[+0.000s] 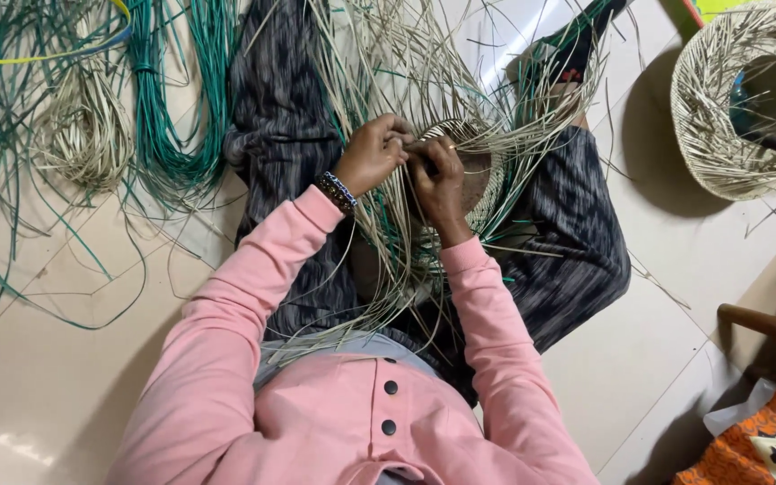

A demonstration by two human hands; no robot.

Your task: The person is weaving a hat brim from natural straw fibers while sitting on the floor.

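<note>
I sit on the floor in a pink top and dark patterned trousers, with a half-woven basket (487,175) of pale straw resting on my lap. Long loose straw strands (379,63) and some green strands fan out from its rim. My left hand (372,154), with a beaded bracelet at the wrist, pinches strands at the basket's rim. My right hand (437,184) sits right beside it, fingers closed on strands at the same spot. The two hands touch.
A woven straw basket (738,99) with ragged ends lies on the floor at upper right. Bundles of green cord (172,99) and a pale straw coil (83,135) lie at upper left. A dark wooden furniture leg (765,321) and orange cloth (756,445) are at lower right.
</note>
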